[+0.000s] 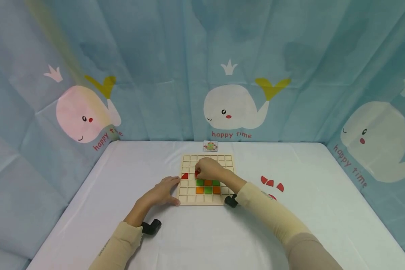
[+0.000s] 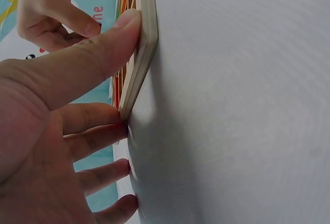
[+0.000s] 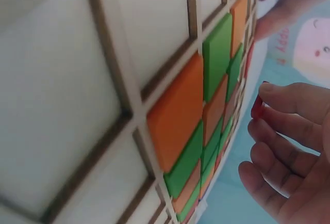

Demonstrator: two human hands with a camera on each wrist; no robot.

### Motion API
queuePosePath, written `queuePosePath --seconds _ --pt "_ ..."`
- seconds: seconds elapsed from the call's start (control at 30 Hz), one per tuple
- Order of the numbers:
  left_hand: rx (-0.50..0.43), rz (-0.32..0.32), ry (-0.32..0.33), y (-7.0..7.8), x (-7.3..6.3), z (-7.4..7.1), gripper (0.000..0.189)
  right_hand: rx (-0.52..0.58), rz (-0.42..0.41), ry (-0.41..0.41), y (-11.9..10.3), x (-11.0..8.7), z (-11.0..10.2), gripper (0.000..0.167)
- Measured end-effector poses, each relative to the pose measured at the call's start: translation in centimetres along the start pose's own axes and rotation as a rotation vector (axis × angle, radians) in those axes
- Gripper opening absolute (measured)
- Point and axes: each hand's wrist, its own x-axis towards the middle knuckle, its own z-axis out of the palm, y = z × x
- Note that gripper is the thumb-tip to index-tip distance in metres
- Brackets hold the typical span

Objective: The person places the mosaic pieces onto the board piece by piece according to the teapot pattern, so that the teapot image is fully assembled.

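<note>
My right hand (image 1: 209,169) pinches a small red piece (image 3: 257,106) between thumb and index finger, over the middle of a wooden grid board (image 1: 229,164). Its other fingers curl loosely in the right wrist view. Below that hand, orange tiles (image 1: 200,190) and green tiles (image 1: 208,190) sit in the grid's cells; some cells are hidden by the hand. A red quarter-circle piece (image 1: 185,176) lies in a cell near the board's left edge. Against that edge rests my left hand (image 2: 46,115), fingers spread and fairly straight, the thumb on the near corner.
Several loose red quarter-circle pieces (image 1: 270,183) lie on the white table (image 1: 307,225) right of the board, one partly behind the right sleeve. A small patterned card (image 1: 210,146) lies beyond the board. A blue whale-print curtain (image 1: 155,105) surrounds the table.
</note>
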Motion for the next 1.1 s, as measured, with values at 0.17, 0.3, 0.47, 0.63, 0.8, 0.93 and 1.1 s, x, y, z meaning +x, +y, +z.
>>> queuePosePath --seconds 0.17,0.3,0.47,0.63,0.8,0.93,1.1 --pt "0.004 0.004 -0.002 0.1 0.0 -0.1 0.090 -0.010 -0.001 -0.011 -0.6 0.7 0.3 0.016" --pt "-0.002 0.006 0.000 0.0 0.1 0.0 0.090 -0.006 0.003 -0.006 -0.9 1.1 0.6 0.015" --pt "0.003 0.022 -0.006 -0.1 0.2 0.1 0.091 -0.016 0.034 -0.014 -1.2 1.6 0.9 0.011" --pt "0.001 0.024 -0.005 -0.1 0.3 0.0 0.091 -0.003 0.091 -0.009 -1.6 2.0 1.1 0.012" --pt "-0.001 0.029 0.000 -0.2 0.3 0.0 0.091 0.018 0.121 -0.014 -1.8 2.2 1.4 0.008" --pt "-0.003 0.040 0.005 -0.2 0.2 -0.1 0.090 -0.012 0.104 -0.016 -1.9 2.3 1.7 0.009" --pt "-0.016 0.045 0.006 -0.1 0.0 -0.2 0.090 -0.032 0.091 -0.006 -1.9 2.4 1.8 0.007"
